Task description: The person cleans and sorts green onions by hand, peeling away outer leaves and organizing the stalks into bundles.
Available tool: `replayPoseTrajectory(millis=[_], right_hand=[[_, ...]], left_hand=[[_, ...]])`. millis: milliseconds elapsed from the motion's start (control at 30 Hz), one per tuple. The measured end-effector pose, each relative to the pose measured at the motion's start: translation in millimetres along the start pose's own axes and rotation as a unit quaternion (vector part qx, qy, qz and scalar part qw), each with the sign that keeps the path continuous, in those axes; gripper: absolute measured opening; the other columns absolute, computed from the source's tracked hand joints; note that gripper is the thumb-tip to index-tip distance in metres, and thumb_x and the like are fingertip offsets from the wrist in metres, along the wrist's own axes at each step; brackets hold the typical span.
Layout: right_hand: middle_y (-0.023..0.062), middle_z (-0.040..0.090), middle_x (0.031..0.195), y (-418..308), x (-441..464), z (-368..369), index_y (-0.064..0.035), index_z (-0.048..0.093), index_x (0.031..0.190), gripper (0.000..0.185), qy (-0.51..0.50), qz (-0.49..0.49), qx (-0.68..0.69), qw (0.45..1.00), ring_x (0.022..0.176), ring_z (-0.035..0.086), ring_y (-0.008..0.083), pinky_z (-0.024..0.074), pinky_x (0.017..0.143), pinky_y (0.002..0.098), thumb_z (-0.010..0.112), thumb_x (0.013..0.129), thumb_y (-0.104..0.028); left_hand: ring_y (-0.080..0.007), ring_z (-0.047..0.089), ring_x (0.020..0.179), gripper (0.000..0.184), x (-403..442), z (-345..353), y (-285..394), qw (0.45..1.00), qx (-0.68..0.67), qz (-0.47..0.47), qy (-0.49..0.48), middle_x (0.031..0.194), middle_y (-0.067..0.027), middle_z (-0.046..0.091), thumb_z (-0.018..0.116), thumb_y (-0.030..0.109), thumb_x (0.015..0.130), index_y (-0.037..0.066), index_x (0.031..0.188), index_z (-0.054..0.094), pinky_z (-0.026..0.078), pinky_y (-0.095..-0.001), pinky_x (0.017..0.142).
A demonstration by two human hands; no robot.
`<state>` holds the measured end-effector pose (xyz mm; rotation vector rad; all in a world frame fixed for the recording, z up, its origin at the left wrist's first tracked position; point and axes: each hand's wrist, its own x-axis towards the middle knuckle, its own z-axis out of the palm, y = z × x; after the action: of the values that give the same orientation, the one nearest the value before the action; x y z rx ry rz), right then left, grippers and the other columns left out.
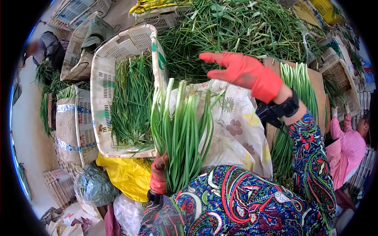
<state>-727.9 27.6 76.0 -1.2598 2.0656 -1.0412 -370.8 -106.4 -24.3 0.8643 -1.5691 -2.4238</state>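
My left hand, in a red rubber glove, is closed round a bunch of garlic chives, held upright with pale stem ends up. My right hand, also red-gloved, is raised over the far end of the flowered cloth; its thumb and fingers are apart and hold nothing. Just beyond it spreads a large heap of loose chives. To the right, a second bunch of chives lies on a brown board, stem ends away from me.
A white plastic crate with chives inside stands left of the held bunch. Yellow plastic sheeting and a plastic bag of greens lie near it. A person in pink works at the right; another person is far left.
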Motion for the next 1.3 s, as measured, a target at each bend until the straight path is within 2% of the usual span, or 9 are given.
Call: replayPoseTrajectory(millis=[167, 300, 400, 500, 533, 700, 833, 933, 1300], right_hand=[[0.0, 0.064, 0.082, 31, -5, 26, -0.0051, 0.064, 0.099, 0.026, -0.119, 0.153, 0.284, 0.939, 0.075, 0.057, 0.0086, 0.044, 0.075, 0.0224, 0.058, 0.079, -0.02], [0.0019, 0.062, 0.078, 37, 3, 18, -0.0034, 0.063, 0.094, 0.02, -0.066, -0.033, -0.022, 0.997, 0.07, 0.055, 0.0085, 0.0457, 0.066, 0.0224, 0.049, 0.081, -0.005], [0.005, 0.063, 0.089, 42, 23, -29, -0.005, 0.062, 0.094, 0.018, 0.09, -0.037, 0.048, 0.994, 0.08, 0.058, 0.0137, 0.0466, 0.074, 0.0245, 0.048, 0.084, -0.01], [0.0171, 0.059, 0.083, 37, 26, -116, 0.0011, 0.052, 0.103, 0.027, 0.337, -0.262, -0.352, 0.833, 0.086, 0.055, 0.0302, 0.0452, 0.073, 0.0353, 0.045, 0.082, -0.014], [0.0151, 0.06, 0.085, 34, 28, -114, -0.0002, 0.054, 0.101, 0.025, 0.332, -0.23, -0.302, 0.864, 0.086, 0.055, 0.0279, 0.0451, 0.075, 0.0341, 0.046, 0.082, -0.014], [0.0053, 0.061, 0.096, -5, 19, -70, -0.0066, 0.062, 0.095, 0.018, 0.272, -0.053, -0.047, 0.96, 0.088, 0.056, 0.0165, 0.0443, 0.081, 0.0281, 0.051, 0.084, -0.015], [0.0034, 0.057, 0.102, -10, 0, 32, -0.0101, 0.062, 0.093, 0.024, 0.037, -0.196, -0.196, 0.96, 0.098, 0.052, 0.0192, 0.0333, 0.094, 0.0344, 0.057, 0.08, -0.029], [0.0017, 0.056, 0.104, -13, 3, 58, -0.0116, 0.063, 0.092, 0.036, -0.063, -0.064, -0.267, 0.96, 0.107, 0.047, 0.0174, 0.0241, 0.1, 0.038, 0.061, 0.071, -0.041], [0.0013, 0.058, 0.082, -11, 12, 58, -0.0134, 0.062, 0.084, 0.015, -0.242, -0.046, -0.128, 0.961, 0.088, 0.054, 0.016, 0.02, 0.103, 0.0402, 0.054, 0.076, -0.023]], left_hand=[[-0.0143, 0.058, 0.083, 0.028, 1, -2, -5, 0.989, -0.131, -0.072, 0.02, 0.096, -0.006, 0.061, 0.046, 0.014, 0.089, -0.006, 0.105, 0.056, 0.047, -0.0271, 0.074], [-0.021, 0.06, 0.086, 0.034, 0, 14, 3, 0.981, -0.145, -0.123, 0.025, 0.098, -0.0098, 0.062, 0.052, 0.021, 0.084, -0.003, 0.107, 0.055, 0.048, -0.0328, 0.077], [-0.0267, 0.06, 0.086, 0.041, 3, 22, 9, 0.946, -0.271, -0.174, 0.025, 0.099, -0.013, 0.062, 0.056, 0.026, 0.08, -0.001, 0.111, 0.053, 0.049, -0.0398, 0.08], [-0.0163, 0.055, 0.094, 0.03, -2, -2, -10, 0.973, -0.186, -0.135, -0.011, 0.107, -0.0077, 0.056, 0.048, 0.014, 0.086, -0.004, 0.11, 0.053, 0.045, -0.029, 0.081], [-0.0154, 0.054, 0.095, 0.032, -2, -10, -21, 0.986, -0.124, -0.111, 0.008, 0.109, -0.0074, 0.055, 0.047, 0.013, 0.086, -0.004, 0.113, 0.051, 0.044, -0.0279, 0.082], [-0.0116, 0.049, 0.099, 0.04, 4, 28, 19, 0.991, -0.091, -0.087, 0.035, 0.115, -0.0052, 0.05, 0.046, 0.009, 0.087, -0.001, 0.125, 0.04, 0.04, -0.0239, 0.085], [-0.014, 0.052, 0.098, 0.046, 4, 45, 44, 0.987, -0.11, -0.114, 0.034, 0.114, -0.0048, 0.052, 0.045, 0.005, 0.085, 0.005, 0.13, 0.035, 0.042, -0.026, 0.085], [-0.0153, 0.052, 0.098, 0.049, 4, 42, 39, 0.987, -0.114, -0.113, 0.029, 0.114, -0.0059, 0.052, 0.043, 0.002, 0.083, 0.007, 0.131, 0.033, 0.043, -0.0273, 0.085], [-0.0177, 0.057, 0.092, 0.039, 0, 10, -6, 0.996, -0.014, -0.055, 0.067, 0.106, -0.0097, 0.057, 0.042, 0.021, 0.088, -0.001, 0.12, 0.044, 0.046, -0.0294, 0.081]])
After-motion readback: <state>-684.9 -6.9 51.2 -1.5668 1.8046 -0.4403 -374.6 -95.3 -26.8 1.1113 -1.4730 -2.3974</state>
